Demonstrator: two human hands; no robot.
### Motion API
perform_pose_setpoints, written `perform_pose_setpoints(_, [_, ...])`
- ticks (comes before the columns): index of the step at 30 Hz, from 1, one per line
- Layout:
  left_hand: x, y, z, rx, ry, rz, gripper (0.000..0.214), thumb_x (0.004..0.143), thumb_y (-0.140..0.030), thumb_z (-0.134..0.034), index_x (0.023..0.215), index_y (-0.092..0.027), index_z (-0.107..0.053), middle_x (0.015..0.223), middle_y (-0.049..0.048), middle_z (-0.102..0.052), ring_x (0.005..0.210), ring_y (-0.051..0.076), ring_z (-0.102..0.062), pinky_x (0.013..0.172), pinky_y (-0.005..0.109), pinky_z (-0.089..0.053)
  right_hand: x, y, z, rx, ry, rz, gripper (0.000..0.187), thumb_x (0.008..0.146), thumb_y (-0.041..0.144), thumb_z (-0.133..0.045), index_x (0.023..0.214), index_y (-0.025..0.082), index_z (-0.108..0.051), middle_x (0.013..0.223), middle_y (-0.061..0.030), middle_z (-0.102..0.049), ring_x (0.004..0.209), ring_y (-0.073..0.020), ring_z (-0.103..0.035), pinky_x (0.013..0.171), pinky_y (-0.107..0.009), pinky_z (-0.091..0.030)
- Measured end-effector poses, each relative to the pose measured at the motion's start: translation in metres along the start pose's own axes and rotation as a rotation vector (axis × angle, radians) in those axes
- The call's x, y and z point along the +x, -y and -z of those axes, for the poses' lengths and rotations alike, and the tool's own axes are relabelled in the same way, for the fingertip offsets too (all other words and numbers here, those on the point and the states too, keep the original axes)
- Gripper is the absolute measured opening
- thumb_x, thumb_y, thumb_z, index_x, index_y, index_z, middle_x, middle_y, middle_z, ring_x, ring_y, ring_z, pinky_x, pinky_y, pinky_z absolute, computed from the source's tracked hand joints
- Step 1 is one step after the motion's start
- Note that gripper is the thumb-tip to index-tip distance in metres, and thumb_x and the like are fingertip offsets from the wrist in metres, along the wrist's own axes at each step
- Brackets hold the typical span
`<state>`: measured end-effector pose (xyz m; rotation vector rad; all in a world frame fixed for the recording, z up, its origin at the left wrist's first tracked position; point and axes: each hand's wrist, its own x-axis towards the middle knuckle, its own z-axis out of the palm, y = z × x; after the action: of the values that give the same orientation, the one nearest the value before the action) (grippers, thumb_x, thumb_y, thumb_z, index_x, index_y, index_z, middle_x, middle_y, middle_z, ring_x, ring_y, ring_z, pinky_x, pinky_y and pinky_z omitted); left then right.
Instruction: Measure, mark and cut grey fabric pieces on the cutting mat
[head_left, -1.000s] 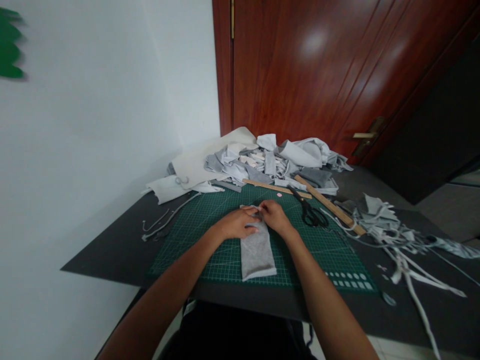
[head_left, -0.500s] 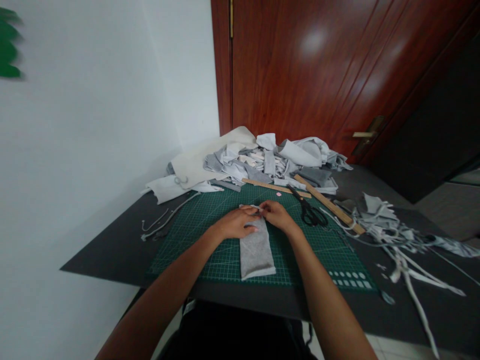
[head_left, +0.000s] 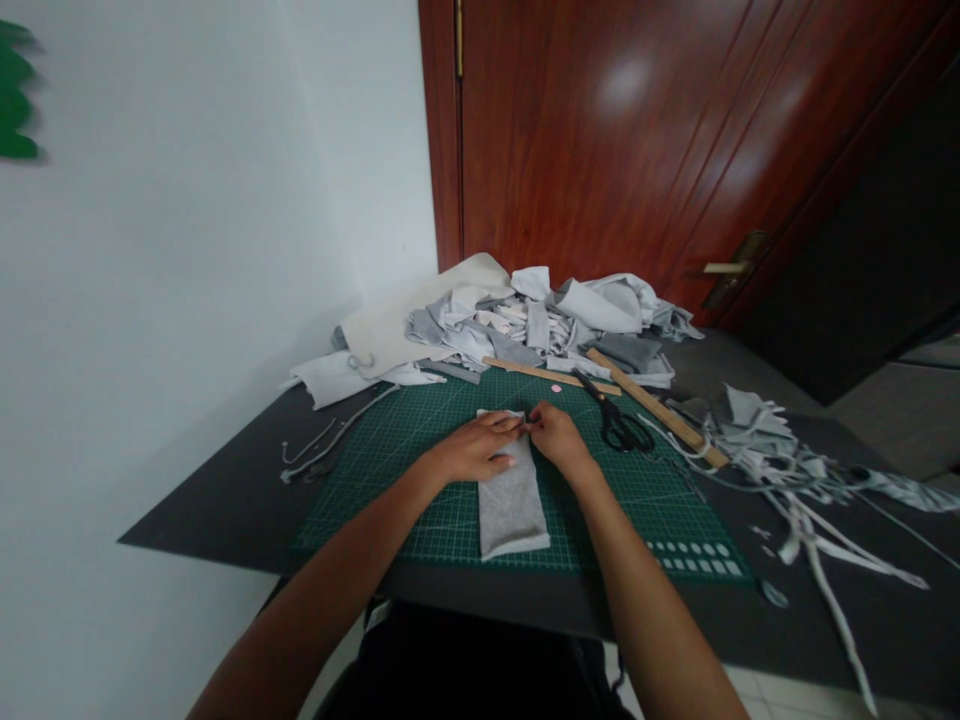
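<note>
A folded grey fabric piece [head_left: 511, 505] lies lengthwise on the green cutting mat [head_left: 420, 440]. My left hand [head_left: 474, 449] rests on its far end with fingers pressed down and pointing right. My right hand [head_left: 553, 437] meets it at the fabric's far edge, fingertips pinched together on that edge. What is between the fingertips is too small to make out. Black scissors [head_left: 621, 425] lie just right of my right hand.
A heap of grey and white fabric scraps [head_left: 525, 320] sits at the back of the dark table [head_left: 225, 490]. Two wooden rulers [head_left: 654, 405] lie by it. Cut strips [head_left: 795, 480] trail off to the right. A wooden door [head_left: 637, 140] stands behind; a white wall is on the left.
Both hands stay at the fabric's far end; the fingertips have shifted slightly toward its far edge. The fabric has not moved.
</note>
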<state>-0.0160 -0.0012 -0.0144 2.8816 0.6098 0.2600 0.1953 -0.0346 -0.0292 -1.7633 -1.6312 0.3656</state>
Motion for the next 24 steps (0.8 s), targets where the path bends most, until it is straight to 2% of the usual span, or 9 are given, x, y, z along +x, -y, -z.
perform_pose_setpoints(5, [-0.0001,-0.0032,-0.0002,0.034,0.001,0.017,0.065,0.097,-0.042,-0.063,0.156,-0.022,-0.044,0.164,0.0136,-0.042,0.155,0.036,-0.03,0.126,0.057,-0.025,0.0005,0.0046,-0.0014,-0.001,-0.048,0.08,0.019,0.092,0.012,-0.055,0.093,0.021,-0.072,0.094,-0.008,-0.074,0.091,-0.0217,-0.067,0.083,-0.03,-0.047])
perform_pose_setpoints(12, [-0.0004,-0.0075,0.0033,0.057,0.003,0.027,0.06,0.097,-0.044,-0.064,0.15,-0.019,-0.05,0.165,0.0158,-0.04,0.155,0.036,-0.031,0.127,0.054,-0.024,0.0045,0.0049,-0.0075,0.019,-0.045,0.196,0.031,0.091,0.005,-0.053,0.103,0.019,-0.077,0.102,-0.0089,-0.073,0.102,-0.0211,-0.065,0.097,-0.032,-0.048])
perform_pose_setpoints(15, [-0.0005,-0.0087,0.0044,0.052,0.016,0.04,0.059,0.097,-0.045,-0.063,0.149,-0.018,-0.051,0.165,0.0171,-0.039,0.156,0.036,-0.031,0.127,0.054,-0.024,0.0043,0.0047,-0.0069,-0.027,-0.014,0.231,0.036,0.09,0.004,-0.053,0.107,0.02,-0.08,0.1,-0.0088,-0.071,0.098,-0.0208,-0.066,0.097,-0.031,-0.048])
perform_pose_setpoints(20, [-0.0003,-0.0065,0.002,0.016,-0.026,0.019,0.057,0.095,-0.045,-0.065,0.146,-0.02,-0.056,0.162,0.0153,-0.043,0.154,0.037,-0.034,0.126,0.054,-0.027,0.0036,0.0028,-0.0051,-0.123,-0.025,0.194,0.037,0.088,0.004,-0.056,0.108,0.021,-0.082,0.095,-0.0126,-0.071,0.093,-0.024,-0.066,0.093,-0.034,-0.049])
perform_pose_setpoints(24, [-0.0002,-0.006,-0.0004,0.02,-0.019,0.026,0.066,0.092,-0.055,-0.068,0.148,-0.022,-0.054,0.163,0.0154,-0.042,0.154,0.039,-0.032,0.126,0.058,-0.024,0.0038,0.0011,-0.0035,-0.114,-0.049,0.183,0.034,0.086,0.005,-0.059,0.104,0.023,-0.082,0.096,-0.0118,-0.072,0.093,-0.0239,-0.066,0.092,-0.033,-0.05])
